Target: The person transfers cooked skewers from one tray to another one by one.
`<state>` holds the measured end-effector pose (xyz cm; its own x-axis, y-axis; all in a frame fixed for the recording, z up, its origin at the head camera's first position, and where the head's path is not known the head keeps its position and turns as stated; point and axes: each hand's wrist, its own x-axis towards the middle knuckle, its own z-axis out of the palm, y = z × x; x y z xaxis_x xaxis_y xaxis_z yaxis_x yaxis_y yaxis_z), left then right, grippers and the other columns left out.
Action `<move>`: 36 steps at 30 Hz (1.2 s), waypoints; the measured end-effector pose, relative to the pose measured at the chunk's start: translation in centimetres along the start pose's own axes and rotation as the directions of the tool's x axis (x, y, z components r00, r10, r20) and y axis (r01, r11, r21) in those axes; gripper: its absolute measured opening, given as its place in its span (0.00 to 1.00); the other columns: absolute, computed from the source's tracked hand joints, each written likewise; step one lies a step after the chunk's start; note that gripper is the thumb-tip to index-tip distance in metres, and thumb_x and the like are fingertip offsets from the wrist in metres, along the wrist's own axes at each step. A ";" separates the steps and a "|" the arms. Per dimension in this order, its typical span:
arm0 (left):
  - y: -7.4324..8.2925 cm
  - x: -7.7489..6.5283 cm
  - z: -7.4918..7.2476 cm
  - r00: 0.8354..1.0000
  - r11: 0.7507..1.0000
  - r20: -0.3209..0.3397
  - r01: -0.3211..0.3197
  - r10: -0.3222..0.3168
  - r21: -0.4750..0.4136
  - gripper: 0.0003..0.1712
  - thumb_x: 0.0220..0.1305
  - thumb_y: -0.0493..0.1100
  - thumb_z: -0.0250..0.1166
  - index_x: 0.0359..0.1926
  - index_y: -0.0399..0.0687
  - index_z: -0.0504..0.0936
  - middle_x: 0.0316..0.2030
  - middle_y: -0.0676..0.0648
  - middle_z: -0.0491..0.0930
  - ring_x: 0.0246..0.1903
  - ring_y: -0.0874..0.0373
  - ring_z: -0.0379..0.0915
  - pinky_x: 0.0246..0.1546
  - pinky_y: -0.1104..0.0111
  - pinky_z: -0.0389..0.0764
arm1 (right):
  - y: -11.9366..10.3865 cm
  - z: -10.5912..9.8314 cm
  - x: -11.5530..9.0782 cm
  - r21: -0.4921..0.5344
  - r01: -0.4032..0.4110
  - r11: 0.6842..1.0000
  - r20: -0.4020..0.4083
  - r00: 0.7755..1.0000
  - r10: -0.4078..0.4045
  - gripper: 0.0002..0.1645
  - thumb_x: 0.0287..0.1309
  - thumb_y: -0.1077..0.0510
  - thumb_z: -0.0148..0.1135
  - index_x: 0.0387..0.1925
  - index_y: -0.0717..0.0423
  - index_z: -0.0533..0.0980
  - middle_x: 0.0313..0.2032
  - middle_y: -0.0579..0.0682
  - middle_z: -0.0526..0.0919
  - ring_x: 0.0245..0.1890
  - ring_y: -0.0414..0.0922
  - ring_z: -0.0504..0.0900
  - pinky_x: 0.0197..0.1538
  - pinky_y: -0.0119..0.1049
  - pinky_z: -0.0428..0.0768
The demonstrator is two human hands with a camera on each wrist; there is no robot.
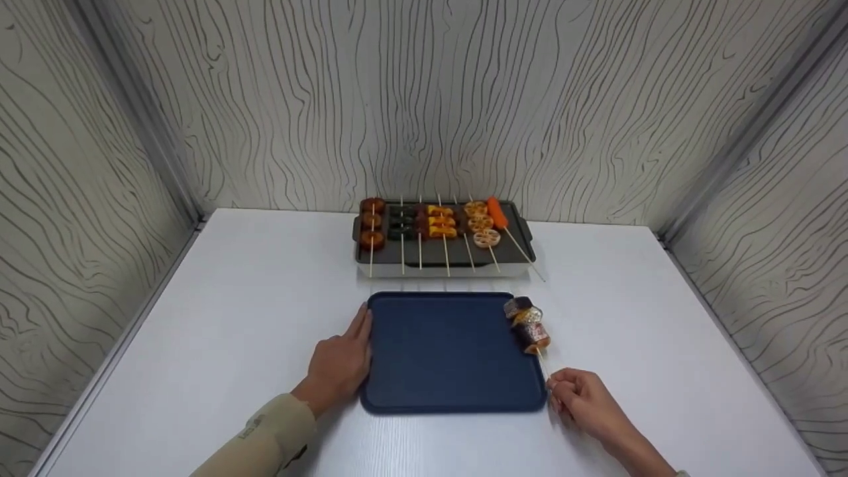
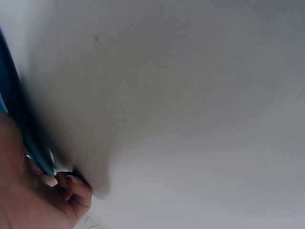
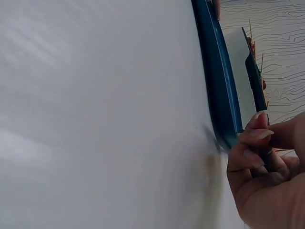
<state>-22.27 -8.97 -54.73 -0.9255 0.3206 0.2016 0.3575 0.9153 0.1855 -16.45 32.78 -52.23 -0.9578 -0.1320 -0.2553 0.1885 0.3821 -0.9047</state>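
Observation:
A dark blue rectangular tray (image 1: 457, 354) lies on the white table. At its left edge rests my left hand (image 1: 341, 361), with fingers extended along the rim in the head view; the left wrist view shows other fingers (image 2: 78, 191) bent near the tray's edge. My right hand (image 1: 586, 401) pinches the lower end of a skewer's stick beside the tray's right edge. That skewer (image 1: 530, 328) carries dark-wrapped chunks and a pale piece, its food lying over the tray's upper right corner. In the right wrist view, fingertips (image 3: 257, 131) are bunched near the tray's corner.
Behind the tray stands a dark grill pan (image 1: 391, 255) on a pale base. Several skewers lie across it, including lotus root slices (image 1: 487, 238), yellow pieces (image 1: 442, 222) and an orange sausage (image 1: 497, 213). Wood-patterned panels (image 1: 424, 99) wall the table at the back and sides.

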 end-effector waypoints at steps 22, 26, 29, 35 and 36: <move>-0.1 0.3 0.2 1.000 1.000 0.012 0.010 -0.010 -0.001 0.31 0.76 0.44 0.54 0.75 0.36 0.65 0.76 0.44 0.63 0.14 0.59 0.57 0.18 0.64 0.67 | -1.3 0.7 1.4 -0.333 0.089 0.939 0.088 0.994 -0.063 0.15 0.73 0.59 0.54 0.30 0.62 0.78 0.15 0.51 0.82 0.12 0.44 0.80 0.18 0.36 0.76; 0.0 0.4 0.2 0.999 1.000 0.030 0.021 -0.021 -0.008 0.32 0.77 0.44 0.54 0.76 0.36 0.64 0.76 0.44 0.62 0.15 0.58 0.57 0.19 0.64 0.67 | -1.3 0.6 1.7 -0.403 0.113 0.908 0.073 0.993 -0.091 0.14 0.70 0.60 0.56 0.28 0.60 0.79 0.16 0.47 0.80 0.15 0.42 0.77 0.19 0.35 0.74; 0.0 0.4 0.2 0.999 1.000 0.039 0.027 -0.027 -0.008 0.32 0.77 0.45 0.53 0.76 0.37 0.63 0.77 0.45 0.62 0.15 0.58 0.57 0.19 0.65 0.66 | -1.3 0.7 1.7 -0.424 0.122 0.898 0.056 0.993 -0.108 0.14 0.68 0.61 0.59 0.26 0.59 0.80 0.16 0.45 0.79 0.16 0.41 0.76 0.19 0.34 0.72; 0.1 0.2 0.1 1.000 1.000 0.020 0.019 -0.019 -0.002 0.31 0.76 0.44 0.54 0.75 0.36 0.65 0.76 0.44 0.63 0.15 0.58 0.57 0.18 0.65 0.65 | -1.2 0.7 1.5 -0.436 0.130 0.890 -0.007 0.989 -0.148 0.11 0.64 0.61 0.64 0.25 0.57 0.82 0.14 0.44 0.79 0.15 0.40 0.74 0.19 0.32 0.71; 0.1 0.2 0.1 1.000 1.000 0.015 0.018 -0.018 -0.001 0.31 0.76 0.44 0.54 0.75 0.36 0.65 0.76 0.44 0.63 0.15 0.58 0.57 0.18 0.64 0.66 | -1.3 0.6 1.5 -0.437 0.131 0.890 -0.014 0.988 -0.152 0.11 0.64 0.61 0.65 0.25 0.57 0.82 0.14 0.43 0.79 0.15 0.40 0.74 0.20 0.32 0.71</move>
<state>-22.43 -8.81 -54.78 -0.9334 0.3079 0.1842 0.3411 0.9207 0.1898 -17.99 31.52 -51.67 -0.9783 -0.1758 -0.1096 -0.0526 0.7224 -0.6895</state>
